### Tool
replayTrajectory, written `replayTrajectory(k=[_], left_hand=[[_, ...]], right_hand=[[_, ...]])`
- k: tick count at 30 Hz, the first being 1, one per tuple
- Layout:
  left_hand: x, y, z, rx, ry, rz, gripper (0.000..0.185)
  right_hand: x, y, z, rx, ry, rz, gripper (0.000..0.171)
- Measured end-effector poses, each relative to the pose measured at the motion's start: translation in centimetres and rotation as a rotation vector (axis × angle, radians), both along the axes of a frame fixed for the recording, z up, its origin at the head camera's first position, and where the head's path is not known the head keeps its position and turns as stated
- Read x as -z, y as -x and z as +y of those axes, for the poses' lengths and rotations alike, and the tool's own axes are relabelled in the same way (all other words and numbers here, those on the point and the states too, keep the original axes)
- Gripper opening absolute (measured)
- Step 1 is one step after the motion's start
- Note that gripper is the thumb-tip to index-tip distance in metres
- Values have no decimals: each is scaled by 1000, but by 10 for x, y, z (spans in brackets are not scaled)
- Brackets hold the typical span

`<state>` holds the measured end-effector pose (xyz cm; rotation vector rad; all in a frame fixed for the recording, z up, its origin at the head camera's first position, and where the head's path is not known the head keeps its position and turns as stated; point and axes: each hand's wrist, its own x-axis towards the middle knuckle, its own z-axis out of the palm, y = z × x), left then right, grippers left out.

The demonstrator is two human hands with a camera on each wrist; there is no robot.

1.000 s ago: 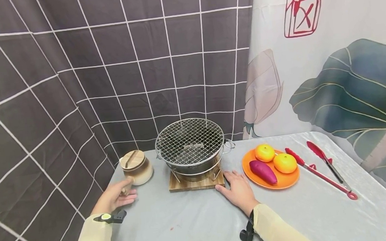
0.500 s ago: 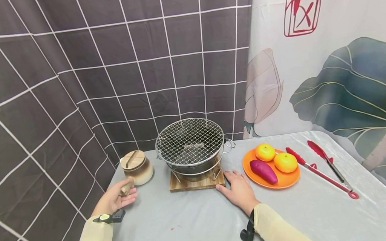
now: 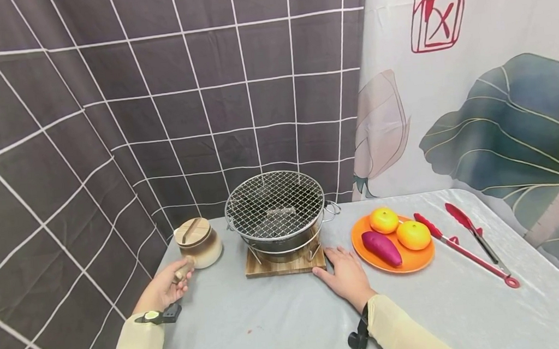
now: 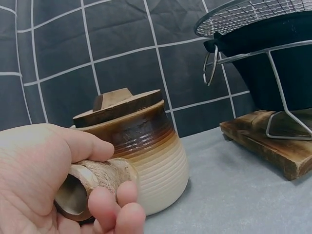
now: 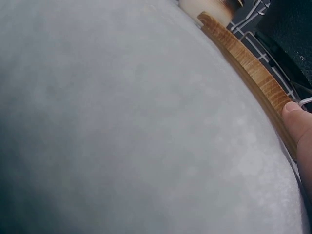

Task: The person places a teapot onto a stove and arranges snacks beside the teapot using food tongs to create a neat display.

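The left hand (image 3: 162, 290) curls round the wooden handle (image 4: 92, 185) of the pot (image 3: 199, 244): the grasp looks made, the lift not yet begun. The next move seems to call for a level carry, lid (image 4: 117, 104) being loose. The pot stands left of the grill (image 3: 276, 210). The right hand (image 3: 346, 275) lies flat on the bench (image 3: 281, 317), thumb against the grill's board (image 5: 253, 73).

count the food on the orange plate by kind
oranges: 2
purple sweet potato: 1
total: 3 on the orange plate
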<state>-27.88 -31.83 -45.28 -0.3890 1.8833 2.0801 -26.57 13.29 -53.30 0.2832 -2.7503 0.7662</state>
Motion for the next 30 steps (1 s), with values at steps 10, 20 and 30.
replayTrajectory(k=[10, 20, 30], left_hand=[[-3, -3, 0, 16, -30, -13, 25], [-7, 2, -8, 135, -101, -50, 36], [-7, 12, -13, 215, -262, -108, 37]], right_hand=[[-2, -2, 0, -6, -7, -5, 71], [-3, -2, 1, -7, -5, -20, 72], [-2, -2, 1, -9, -3, -14, 72]])
